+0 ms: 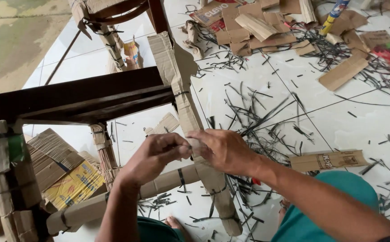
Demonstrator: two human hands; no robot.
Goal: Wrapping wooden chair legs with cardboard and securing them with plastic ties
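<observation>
Overhead view: looking down on a dark wooden furniture frame [78, 96] lying on a white tiled floor [338, 112], its legs wrapped in cardboard.
Wrapped leg: the cardboard-wrapped leg [183, 103] runs from upper centre down to lower centre, bound at intervals with dark strap; both hands meet at its middle.
Left hand: the left hand [154, 154] is curled, fingers pinched together against the leg's cardboard, apparently on a thin dark strap end; the pinch itself is too small to make out fully.
Right hand: the right hand [224, 150] is cupped over the leg from the other side, fingers bent and pressed on the cardboard, touching the left hand's fingertips.
Crossing piece: a second wrapped rail [127, 195] passes under the forearms, meeting the leg just below the hands.
Near corner: another wrapped post [4, 179] with a band of green tape stands at the left edge.
Under the frame: flattened cartons, one yellow [76, 183], lie between the legs.
Floor litter: dark strap offcuts [257, 121] lie scattered right of the leg; a cardboard strip [327, 160] lies near the right forearm.
Far pile: a heap of cardboard scraps [257, 27] lies at the top, well apart.
Blocking: the hands hide the leg's middle section.
</observation>
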